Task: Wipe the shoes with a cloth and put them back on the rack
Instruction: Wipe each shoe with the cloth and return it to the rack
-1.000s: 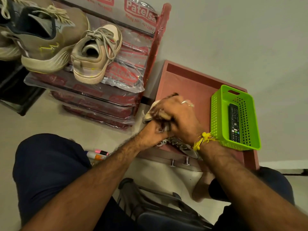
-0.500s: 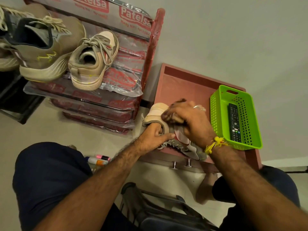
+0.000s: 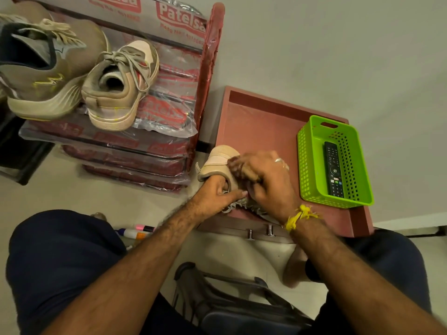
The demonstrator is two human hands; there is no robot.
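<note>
The beige shoe (image 3: 219, 160) is gripped at the collar by the left hand (image 3: 215, 194) while a cloth (image 3: 235, 165) is clenched in the right hand (image 3: 263, 180); firm, overlapping strokes are advised.

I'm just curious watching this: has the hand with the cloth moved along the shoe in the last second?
Yes. The right hand with the cloth has slid toward the green basket, uncovering the shoe heel it hid earlier.

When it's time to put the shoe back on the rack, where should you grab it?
Probably by the heel collar. The beige shoe lies on the red table with its heel toward the rack, and the left hand already hooks its opening. Come from the heel end, fingers inside, thumb outside the rim.
</note>
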